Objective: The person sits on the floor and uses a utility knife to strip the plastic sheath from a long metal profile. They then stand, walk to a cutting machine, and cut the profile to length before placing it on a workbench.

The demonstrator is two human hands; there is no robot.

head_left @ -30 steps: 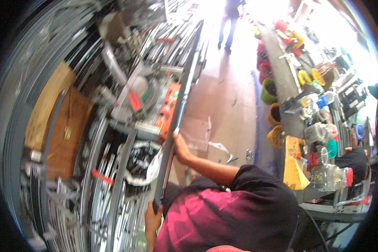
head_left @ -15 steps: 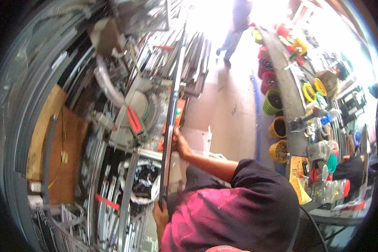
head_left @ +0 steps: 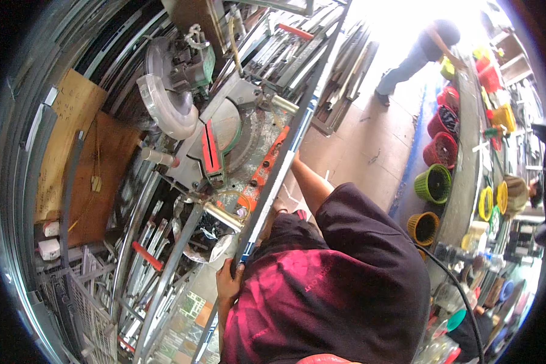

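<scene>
A long, slim metal profile (head_left: 276, 176) with blue-and-white film slants across the middle of the view. My left hand (head_left: 229, 280) is closed round its lower part, thumb on top. Farther along, my right hand (head_left: 296, 161) is at the profile's right side; the bar hides most of its fingers, but it appears to hold the bar. Just left of the profile stands a mitre saw (head_left: 227, 118), its head raised and its clear blade guard (head_left: 170, 115) in sight. The profile passes over the near edge of the saw's orange fence strip (head_left: 267, 164).
Stacked metal profiles (head_left: 291, 57) lie beyond the saw, with more offcuts (head_left: 155, 242) at lower left. Brown boards (head_left: 106, 176) lean at the left. Coloured baskets (head_left: 432, 183) line a ledge at the right. A person (head_left: 415, 54) bends over that ledge farther off.
The view has shifted, bringing the saw more fully into sight. The profile now slants more toward the upper right, with both hands still at it. The other person is now bending at the ledge.
</scene>
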